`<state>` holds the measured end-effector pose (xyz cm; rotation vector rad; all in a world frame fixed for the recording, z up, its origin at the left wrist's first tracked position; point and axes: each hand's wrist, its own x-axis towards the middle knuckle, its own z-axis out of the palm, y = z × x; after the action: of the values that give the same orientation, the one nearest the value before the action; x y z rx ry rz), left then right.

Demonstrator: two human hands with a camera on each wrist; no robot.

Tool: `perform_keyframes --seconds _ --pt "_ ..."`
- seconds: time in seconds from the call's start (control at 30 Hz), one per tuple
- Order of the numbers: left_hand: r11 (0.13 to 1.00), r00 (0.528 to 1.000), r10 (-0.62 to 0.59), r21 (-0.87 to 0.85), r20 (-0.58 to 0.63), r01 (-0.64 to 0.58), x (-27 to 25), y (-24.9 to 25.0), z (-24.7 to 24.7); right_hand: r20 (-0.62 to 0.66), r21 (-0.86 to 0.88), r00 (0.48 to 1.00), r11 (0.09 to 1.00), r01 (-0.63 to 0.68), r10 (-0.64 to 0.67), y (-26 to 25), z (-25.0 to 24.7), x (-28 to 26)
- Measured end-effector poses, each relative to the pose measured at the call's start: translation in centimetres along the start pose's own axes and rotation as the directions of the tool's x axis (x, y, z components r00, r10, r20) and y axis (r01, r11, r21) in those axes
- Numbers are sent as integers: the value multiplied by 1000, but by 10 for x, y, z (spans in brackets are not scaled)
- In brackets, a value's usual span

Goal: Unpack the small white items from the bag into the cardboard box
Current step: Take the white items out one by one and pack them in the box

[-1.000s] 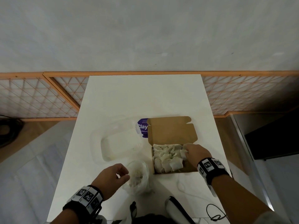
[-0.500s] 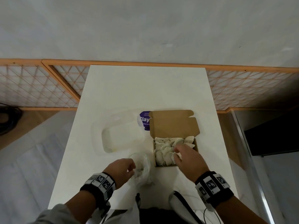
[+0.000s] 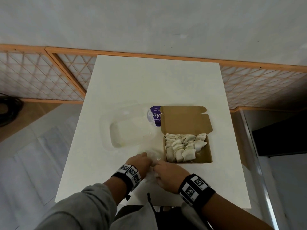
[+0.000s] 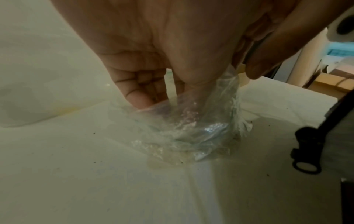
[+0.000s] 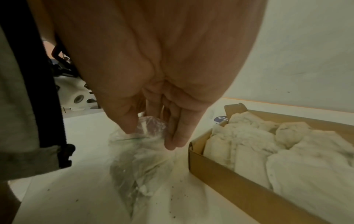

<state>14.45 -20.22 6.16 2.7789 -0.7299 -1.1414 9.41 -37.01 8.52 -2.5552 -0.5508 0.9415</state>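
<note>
Many small white items fill the cardboard box (bag seemingly empty).

The cardboard box hid half the purple label. The bag's contents blurred beyond telling. Both hands covered the bag in the head view.

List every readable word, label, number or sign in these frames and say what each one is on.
"lay": big white letters on the purple label, cut off by the cardboard box; the word is incomplete.
"cl": white letters on the same label, right wrist view, the rest hidden.
Small lines above and below "lay": too small to read.
Wristbands: black-and-white square code patterns, no words.
Clear bag: no print seen.
</note>
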Motion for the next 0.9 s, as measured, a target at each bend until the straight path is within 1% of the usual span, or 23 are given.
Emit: perform_keyframes --seconds 0.07,0.1,0.2,0.27,0.33,0.4,0.47,0.53,0.6,0.63,0.67,0.73,0.8,0.83,0.87,0.9 --pt "997 1000 -21 -74 9 22 1 -4 -7 -13 8 1000 1000 -20 20 1 0 -2" --pt "989 999 -32 -145 3 32 0 -7 -13 -26 7 999 1000 -23 23 2 0 -4" --pt "916 996 -83 -395 -34 63 -12 -19 -32 -37 19 999 999 -32 33 4 -2 -11" --pt "830 994 -97 -555 -51 53 -22 -26 -42 -62 76 997 996 -47 52 5 -7 -18" --pt "708 994 -99 -705 -56 30 -34 -28 -49 -102 169 992 984 -51 69 3 -14 -25" --pt "612 991 -102 -791 -89 -8 -46 -25 -55 -155 267 983 962 -58 103 -1 -25 -32" --pt "552 984 -108 -832 -139 -56 -60 -20 -63 -208 397 965 915 -68 162 -7 -39 -39" --pt "481 976 -110 -869 -187 -113 -71 -13 -70 -239 538 948 841 -52 211 -14 -54 -45" --pt "421 967 -98 -890 -235 -174 -81 -8 -78 -259 662 939 750 1 227 -21 -68 -49" --pt "408 962 -86 -890 -259 -203 -86 -5 -81 -275 706 936 707 43 218 -24 -73 -51" --pt "410 957 -72 -883 -282 -230 -90 -3 -85 -292 740 935 667 88 200 -27 -78 -52" --pt "452 945 -41 -850 -325 -272 -97 1 -92 -315 783 935 601 161 161 -32 -85 -54" --pt "491 935 -37 -822 -352 -290 -102 3 -97 -330 803 933 563 196 146 -35 -89 -55" --pt "488 934 -41 -822 -355 -292 -104 3 -99 -340 806 929 555 206 148 -36 -90 -56" --pt "468 935 -45 -834 -352 -292 -106 2 -100 -349 808 924 549 214 154 -36 -91 -58" --pt "422 938 -45 -857 -345 -295 -108 2 -102 -356 812 920 541 219 162 -35 -92 -59"
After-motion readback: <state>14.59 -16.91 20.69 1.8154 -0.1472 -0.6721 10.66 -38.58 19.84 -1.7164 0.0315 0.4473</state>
